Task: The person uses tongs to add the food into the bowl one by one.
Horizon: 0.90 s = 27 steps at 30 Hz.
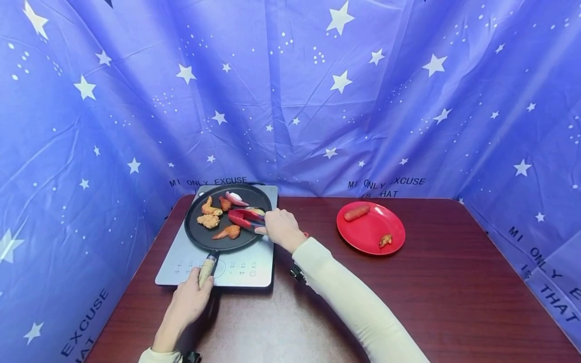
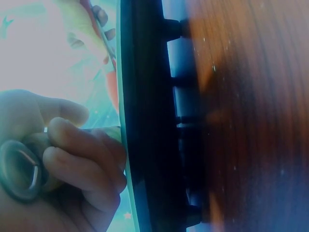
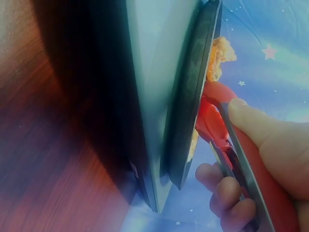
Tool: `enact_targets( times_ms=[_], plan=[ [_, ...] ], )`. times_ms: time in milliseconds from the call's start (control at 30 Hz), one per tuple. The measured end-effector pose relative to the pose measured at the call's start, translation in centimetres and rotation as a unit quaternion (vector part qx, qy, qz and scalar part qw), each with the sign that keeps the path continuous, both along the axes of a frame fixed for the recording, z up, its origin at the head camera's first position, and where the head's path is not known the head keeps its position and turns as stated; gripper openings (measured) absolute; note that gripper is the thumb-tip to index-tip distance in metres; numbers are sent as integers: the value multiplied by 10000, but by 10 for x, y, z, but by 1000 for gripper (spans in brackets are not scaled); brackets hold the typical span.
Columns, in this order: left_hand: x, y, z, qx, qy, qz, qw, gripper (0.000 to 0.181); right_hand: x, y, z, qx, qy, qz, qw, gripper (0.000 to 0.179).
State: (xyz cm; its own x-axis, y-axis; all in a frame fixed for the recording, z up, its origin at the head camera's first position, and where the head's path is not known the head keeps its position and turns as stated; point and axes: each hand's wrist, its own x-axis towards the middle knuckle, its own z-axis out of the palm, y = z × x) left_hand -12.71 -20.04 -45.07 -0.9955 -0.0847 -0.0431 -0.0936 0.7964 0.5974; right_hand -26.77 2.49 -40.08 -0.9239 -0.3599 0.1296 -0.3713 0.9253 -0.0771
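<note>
A black pan point(image 1: 247, 240) is set on a flat hob point(image 1: 174, 267); its handle point(image 1: 206, 270) is wrapped by the fingers of the left grip point(image 1: 188, 298). Red tongs point(image 1: 242, 220) are clasped in the right grip point(image 1: 283, 228), their tips pointed leftward over the pan; whether food is caught between them cannot be told. Farther left of the right grip, a crumbed piece point(image 1: 209, 221) is seen; an orange piece point(image 1: 228, 232) lies near the tips, on the body's side. Well to the right of the right grip, a sausage point(image 1: 356, 213) is carried by a red plate point(image 1: 368, 233) on the worktop point(image 1: 408, 302).

For good tong work, the handle should be braced, one piece taken by its thick middle, and a light, even squeeze used so that neighbouring food is not dragged.
</note>
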Motion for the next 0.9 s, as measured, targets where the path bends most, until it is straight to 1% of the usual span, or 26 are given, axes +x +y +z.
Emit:
enact_targets(
  times_ms=[267, 500, 700, 900],
  plan=[
    [0, 0, 1, 33, -43, 9, 10000, 37, -2, -3, 2, -52, 19, 15, 10000, 48],
    [0, 2, 2, 19, 4, -4, 10000, 35, -7, -6, 2, -61, -17, -33, 10000, 49],
    [1, 2, 2, -16, -13, 16, 10000, 37, -9, -9, 1, -87, -82, -117, 9999, 49],
    [0, 1, 2, -56, -11, 5, 10000, 38, -11, -11, 1, -121, -61, -177, 9998, 51]
  ],
)
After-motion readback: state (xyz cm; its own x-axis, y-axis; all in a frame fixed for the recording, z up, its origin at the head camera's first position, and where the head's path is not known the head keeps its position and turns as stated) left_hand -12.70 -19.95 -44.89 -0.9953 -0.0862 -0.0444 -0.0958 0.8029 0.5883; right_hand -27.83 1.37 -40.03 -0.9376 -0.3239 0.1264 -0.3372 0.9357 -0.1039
